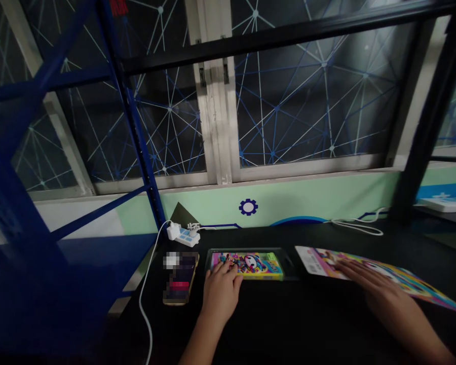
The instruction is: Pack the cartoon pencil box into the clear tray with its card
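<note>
A small colourful box with a cartoon character [256,264] lies in a dark shallow tray [289,264] on the black table. My left hand [222,289] rests on the left part of this box, fingers spread. To the right is a large, brightly printed sheet or booklet [406,279], its left end whitish. My right hand [376,284] lies flat across its middle, with the fingers stretched out toward the left end. My right thumb is hidden.
A phone [180,284] lies left of the tray. Behind it sits a white power strip [188,237] with a white cable [141,304] running down the table's left side. Another white cable [359,226] lies at the back right, near a black post [421,116].
</note>
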The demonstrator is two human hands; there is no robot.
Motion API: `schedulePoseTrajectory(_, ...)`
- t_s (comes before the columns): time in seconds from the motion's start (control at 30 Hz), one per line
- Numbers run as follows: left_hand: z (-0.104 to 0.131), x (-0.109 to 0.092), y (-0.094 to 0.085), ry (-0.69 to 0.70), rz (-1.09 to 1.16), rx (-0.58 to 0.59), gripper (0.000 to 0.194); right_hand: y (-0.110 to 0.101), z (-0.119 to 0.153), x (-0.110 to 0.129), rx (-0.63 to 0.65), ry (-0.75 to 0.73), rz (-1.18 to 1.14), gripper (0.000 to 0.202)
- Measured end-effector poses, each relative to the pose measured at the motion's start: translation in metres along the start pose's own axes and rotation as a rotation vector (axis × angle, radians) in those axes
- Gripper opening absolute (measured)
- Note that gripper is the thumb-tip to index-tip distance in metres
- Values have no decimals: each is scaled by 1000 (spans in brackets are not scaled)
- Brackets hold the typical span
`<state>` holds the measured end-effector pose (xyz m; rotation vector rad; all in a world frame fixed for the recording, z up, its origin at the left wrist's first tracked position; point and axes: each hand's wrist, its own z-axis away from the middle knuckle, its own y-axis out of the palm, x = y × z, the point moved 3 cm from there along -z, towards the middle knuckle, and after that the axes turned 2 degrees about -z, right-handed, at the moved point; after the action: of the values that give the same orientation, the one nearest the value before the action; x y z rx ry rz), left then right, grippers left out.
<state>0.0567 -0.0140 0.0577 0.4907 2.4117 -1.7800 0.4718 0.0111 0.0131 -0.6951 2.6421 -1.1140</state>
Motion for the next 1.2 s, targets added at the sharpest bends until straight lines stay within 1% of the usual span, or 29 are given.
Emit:
schedulePoseTrajectory(0.03,-2,0,-2,1,7,-1,35,-9,5,3,-63,4,36,54)
schedulePoseTrajectory(0.07,-5,0,-4,2,14,-2,35,-18,8,12,-113,-5,62,55)
schedulePoseTrajectory(0.1,-7,1,-6,3,21,-1,36,-25,8,27,-132,-32,77,56)
schedulePoseTrajectory(0.13,-10,1,-8,1,27,1,37,-31,7,48,-159,-90,77,56)
schedulePoseTrajectory(0.17,-13,2,-10,-2,30,2,38,-34,5,73,-130,-182,68,56)
schedulePoseTrajectory(0.23,-19,3,-14,-14,25,2,41,-32,-3,125,-29,-318,56,52)
schedulePoseTrajectory(0.3,-23,3,-16,-18,6,-1,42,-19,-10,173,46,-461,-3,49)
schedulePoseTrajectory(0.33,-24,2,-16,-19,-7,-6,42,-10,-13,193,71,-523,-42,49)
schedulePoseTrajectory(0.37,-26,1,-16,-18,-19,-13,41,1,-17,209,108,-550,-86,49)
schedulePoseTrajectory(0.43,-28,-3,-15,-19,-40,-27,36,23,-27,233,135,-546,-178,49)
schedulePoseTrajectory(0.47,-29,-4,-13,-21,-48,-33,34,32,-34,242,178,-522,-220,53)
schedulePoseTrajectory(0.53,-32,-6,-10,-30,-58,-38,32,45,-49,254,309,-446,-317,65)
schedulePoseTrajectory(0.57,-34,-7,-8,-33,-59,-36,33,47,-56,258,386,-389,-364,68)
schedulePoseTrajectory(0.63,-38,-5,-5,-31,-57,-26,35,45,-71,262,504,-290,-457,68)
schedulePoseTrajectory(0.7,-42,-1,-2,-22,-52,-5,40,38,-83,259,561,-238,-530,64)
schedulePoseTrajectory(0.77,-45,6,2,-18,-52,28,49,32,-94,245,552,-213,-546,53)
schedulePoseTrajectory(0.83,-48,12,5,-24,-56,74,58,31,-108,219,479,-158,-484,36)
schedulePoseTrajectory(0.9,-50,17,7,-26,-59,129,63,38,-123,187,420,-91,-386,31)
schedulePoseTrajectory(0.97,-51,19,7,-25,-60,173,65,51,-138,158,468,-58,-310,32)
schedulePoseTrajectory(1.03,-53,19,5,-30,-65,191,67,64,-152,136,549,-74,-294,38)
schedulePoseTrajectory(1.1,-53,20,3,-44,-76,185,69,74,-163,123,604,-111,-323,44)
schedulePoseTrajectory(1.2,-54,23,4,-59,-69,164,72,84,-176,114,681,-111,-368,49)
